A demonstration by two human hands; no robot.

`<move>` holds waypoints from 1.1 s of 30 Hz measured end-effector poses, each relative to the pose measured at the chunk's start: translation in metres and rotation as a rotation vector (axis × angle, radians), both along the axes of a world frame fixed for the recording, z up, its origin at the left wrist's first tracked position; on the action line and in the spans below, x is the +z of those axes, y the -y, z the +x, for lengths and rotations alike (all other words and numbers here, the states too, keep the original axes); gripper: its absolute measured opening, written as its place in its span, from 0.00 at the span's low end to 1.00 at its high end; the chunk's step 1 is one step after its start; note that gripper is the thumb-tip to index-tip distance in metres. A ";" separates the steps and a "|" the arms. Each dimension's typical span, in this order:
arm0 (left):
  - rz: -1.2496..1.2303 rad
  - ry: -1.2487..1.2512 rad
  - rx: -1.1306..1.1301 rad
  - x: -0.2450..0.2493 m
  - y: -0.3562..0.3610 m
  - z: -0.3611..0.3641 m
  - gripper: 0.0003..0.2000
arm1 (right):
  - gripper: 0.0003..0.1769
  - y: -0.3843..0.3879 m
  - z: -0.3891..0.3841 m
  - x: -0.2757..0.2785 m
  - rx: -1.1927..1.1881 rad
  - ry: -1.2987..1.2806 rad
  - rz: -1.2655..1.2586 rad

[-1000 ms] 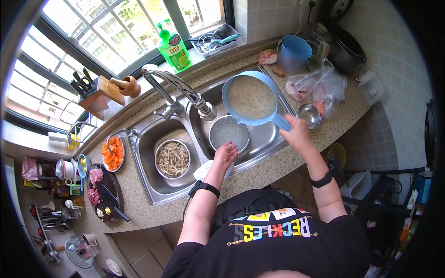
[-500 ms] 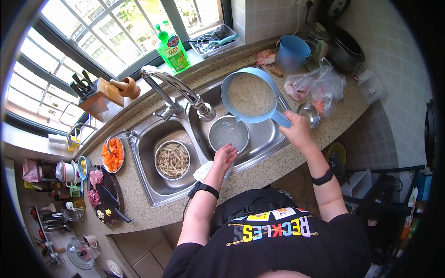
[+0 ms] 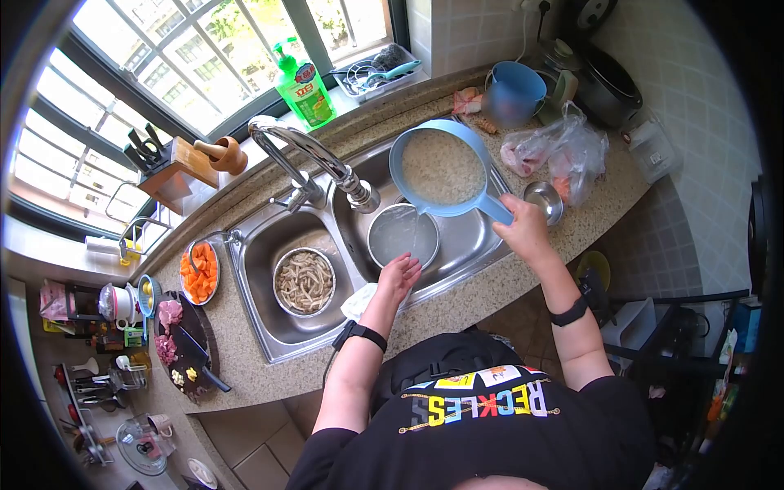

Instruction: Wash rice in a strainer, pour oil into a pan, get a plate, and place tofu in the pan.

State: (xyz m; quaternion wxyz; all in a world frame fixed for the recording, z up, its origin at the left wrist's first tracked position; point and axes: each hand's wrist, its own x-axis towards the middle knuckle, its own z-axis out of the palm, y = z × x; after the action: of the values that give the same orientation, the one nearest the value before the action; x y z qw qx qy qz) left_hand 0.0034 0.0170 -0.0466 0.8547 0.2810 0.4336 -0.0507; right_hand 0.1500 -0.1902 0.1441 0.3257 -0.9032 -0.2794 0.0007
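holding the blue plastic strainer (image 3: 441,167) by its handle, your right hand (image 3: 523,233) is wrapped tight around the grip, above the front right corner of the steel sink (image 3: 469,245). the strainer is round and shallow, tilted, filled with pale, grainy rice. it hangs over the right basin, up and to the right of your left hand (image 3: 398,276). a thin thread of water falls from its lower edge into the round metal bowl (image 3: 402,235) beneath (the water inside looks cloudy). your left hand is open, fingers loosely spread, grasping nothing. it sits just beside the bowl's near rim, though i cannot tell whether it touches. your two hands are well apart. the counter (image 3: 457,310) is speckled stone, and the curved chrome faucet (image 3: 314,155) stands glossy to the left of the strainer.
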 end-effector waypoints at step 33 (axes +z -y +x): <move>0.012 -0.040 -0.023 -0.017 0.008 -0.008 0.08 | 0.13 0.036 -0.033 -0.071 -0.068 -0.659 0.465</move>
State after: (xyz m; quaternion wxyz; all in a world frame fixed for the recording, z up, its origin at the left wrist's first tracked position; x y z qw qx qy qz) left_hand -0.0050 0.0094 -0.0632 0.8436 0.2899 0.4475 -0.0634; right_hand 0.1166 -0.2266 0.0730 0.5932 -0.7656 -0.1226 0.2165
